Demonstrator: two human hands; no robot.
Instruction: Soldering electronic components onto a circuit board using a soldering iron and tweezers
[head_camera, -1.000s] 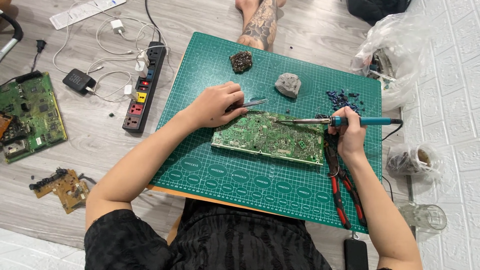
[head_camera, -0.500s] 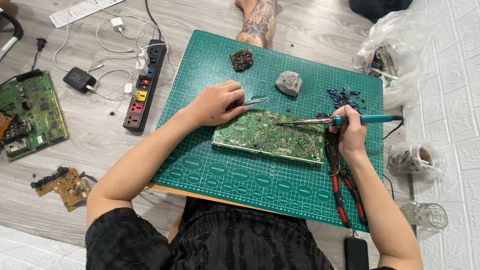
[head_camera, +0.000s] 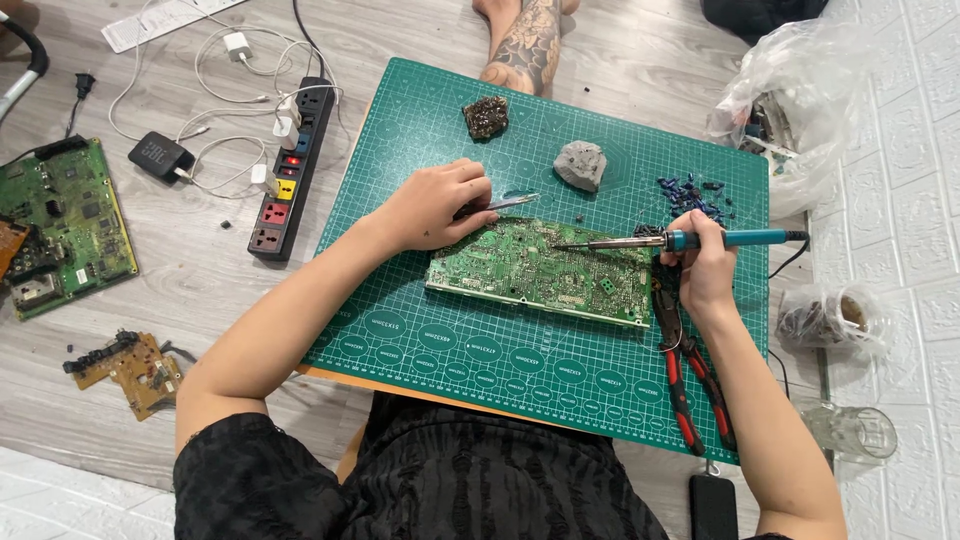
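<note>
A green circuit board (head_camera: 540, 272) lies on a green cutting mat (head_camera: 470, 350). My left hand (head_camera: 432, 204) rests at the board's upper left edge and grips metal tweezers (head_camera: 505, 204), whose tips point right. My right hand (head_camera: 700, 262) holds a soldering iron (head_camera: 690, 240) with a teal handle; its metal tip reaches left over the board's upper middle. Red-handled pliers (head_camera: 690, 375) lie on the mat under my right forearm.
On the mat's far side sit a dark sponge lump (head_camera: 486, 117), a grey lump (head_camera: 580, 164) and several small blue parts (head_camera: 690, 192). A power strip (head_camera: 288, 170), cables and two more boards (head_camera: 60, 225) lie on the floor at left. Plastic bags (head_camera: 790, 90) and a glass (head_camera: 850, 430) stand at right.
The soldering iron tip has shifted slightly along the board's upper area. Both hands stay in nearly the same places.
</note>
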